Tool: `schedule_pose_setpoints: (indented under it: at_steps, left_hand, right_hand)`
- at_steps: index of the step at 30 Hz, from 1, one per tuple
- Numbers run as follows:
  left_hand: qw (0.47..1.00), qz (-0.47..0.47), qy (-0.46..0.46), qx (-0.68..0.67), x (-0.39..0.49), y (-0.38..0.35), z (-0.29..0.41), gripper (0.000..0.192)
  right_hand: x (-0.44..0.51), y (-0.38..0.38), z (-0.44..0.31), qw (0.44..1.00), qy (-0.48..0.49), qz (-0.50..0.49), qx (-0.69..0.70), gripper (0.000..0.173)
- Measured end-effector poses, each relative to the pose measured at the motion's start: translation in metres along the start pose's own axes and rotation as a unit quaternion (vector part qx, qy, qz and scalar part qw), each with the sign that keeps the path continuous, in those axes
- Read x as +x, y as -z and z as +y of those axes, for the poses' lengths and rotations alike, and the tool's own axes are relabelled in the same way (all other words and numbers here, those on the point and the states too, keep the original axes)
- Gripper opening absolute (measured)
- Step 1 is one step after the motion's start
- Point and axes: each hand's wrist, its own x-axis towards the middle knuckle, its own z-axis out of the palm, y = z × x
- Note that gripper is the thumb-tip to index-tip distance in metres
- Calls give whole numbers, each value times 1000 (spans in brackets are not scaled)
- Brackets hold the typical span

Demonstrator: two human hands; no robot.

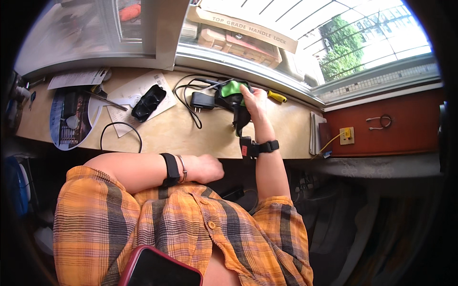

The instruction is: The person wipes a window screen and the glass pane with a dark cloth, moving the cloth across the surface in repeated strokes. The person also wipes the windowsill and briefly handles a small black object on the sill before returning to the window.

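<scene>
My right hand (256, 102) grips a green and black object (232, 90), perhaps a power tool, over the wooden desk; the fingers partly hide it. Just left of it lies a black power adapter (202, 100) with its cable. A yellow-handled screwdriver (277, 96) rests beyond my right hand, by the window. My left hand (210, 169) is closed near my lap, below the desk's front edge, and nothing shows in it. A black plastic tray (148, 103) lies on a sheet of paper (123, 93) at the left of the desk.
A hand fan (73, 121), a dark-shafted tool (109, 102) and a looped black cable (121, 123) lie at the left. The window frame (250, 77) bounds the desk's far side. Booklets (315, 134) stand at the right, beside a socket with a yellow plug (347, 134). A red-cased phone (161, 268) is nearest me.
</scene>
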Motion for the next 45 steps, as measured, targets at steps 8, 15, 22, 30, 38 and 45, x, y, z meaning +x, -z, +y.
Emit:
schedule_pose_setpoints:
  at_steps: [8, 15, 22, 30, 38, 45]
  left_hand:
    - [964, 251, 58, 58, -29, 39, -34, 20]
    - [931, 279, 138, 192, -38, 27, -57, 42]
    - [945, 189, 213, 161, -22, 26, -74, 71]
    - [939, 153, 274, 142, -4, 32, -95, 74]
    - [948, 129, 250, 151, -17, 34, -76, 75]
    - [935, 54, 292, 194, -37, 36, -68, 66]
  right_hand:
    - [-34, 81, 41, 976, 3, -2, -218, 32]
    - [-71, 9, 40, 939, -11, -47, -340, 42]
    - [-47, -12, 24, 962, 16, -36, -272, 50]
    - [-35, 14, 36, 963, 7, -37, -266, 46]
    - [-75, 69, 48, 936, 1, 137, -324, 42]
    - [-119, -32, 27, 885, 301, -82, -346, 50]
